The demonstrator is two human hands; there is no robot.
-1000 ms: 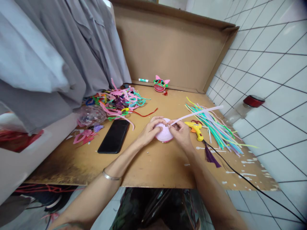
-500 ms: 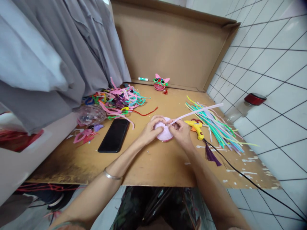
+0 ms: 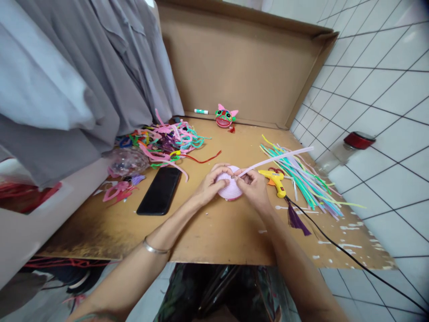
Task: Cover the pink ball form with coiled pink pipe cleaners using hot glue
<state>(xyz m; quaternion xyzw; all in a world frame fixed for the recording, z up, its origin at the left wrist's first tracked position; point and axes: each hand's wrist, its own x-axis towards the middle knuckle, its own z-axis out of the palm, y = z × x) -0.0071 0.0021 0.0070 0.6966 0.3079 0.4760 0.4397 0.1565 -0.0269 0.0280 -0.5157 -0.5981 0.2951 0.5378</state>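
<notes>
Between my hands is a pale lilac dome [image 3: 230, 190] that looks wound from rows of pipe cleaner, with a darker pink edge low on it. My left hand [image 3: 214, 181] grips its left side, the thumb lying on its face and the fingers curled over the top. In a pinch of thumb and fingers, my right hand [image 3: 252, 185] holds a pale lilac pipe cleaner [image 3: 278, 158] against the dome's upper right. The long free end sticks out up and to the right. What lies directly under my fingertips is hidden.
A yellow glue gun [image 3: 276, 182] with a black cord lies right of my hands, by a purple tassel [image 3: 297, 220] and a pipe cleaner bundle [image 3: 301, 179]. At left are a black phone [image 3: 158, 191] and tangled pipe cleaners [image 3: 170, 136]. Behind stands a lion-head figure [image 3: 225, 118].
Both hands keep nearly the same grip on the dome and the pipe cleaner. The whole view has shifted very slightly.
</notes>
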